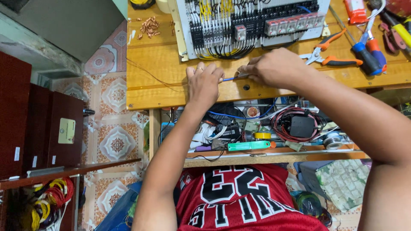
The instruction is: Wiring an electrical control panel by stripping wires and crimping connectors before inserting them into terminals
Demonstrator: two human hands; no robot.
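Pinching a blue wire (229, 78) between left hand (204, 84) and right hand (274, 67) over a honey-yellow wooden table (162, 68); lying nearby, orange-handled pliers (332, 51); showing below, a red jersey (244, 201) with black-and-white lettering; floor tiles (115, 141) bearing pink medallions.

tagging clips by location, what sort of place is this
Probably a small electrical workshop. A control panel packed with wires lies on a wooden workbench, pliers and screwdrivers beside it; both hands work a blue wire.

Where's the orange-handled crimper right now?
In the head view, the orange-handled crimper lies on the wooden bench, upper right, just beyond the right hand and left of the blue-handled screwdrivers.
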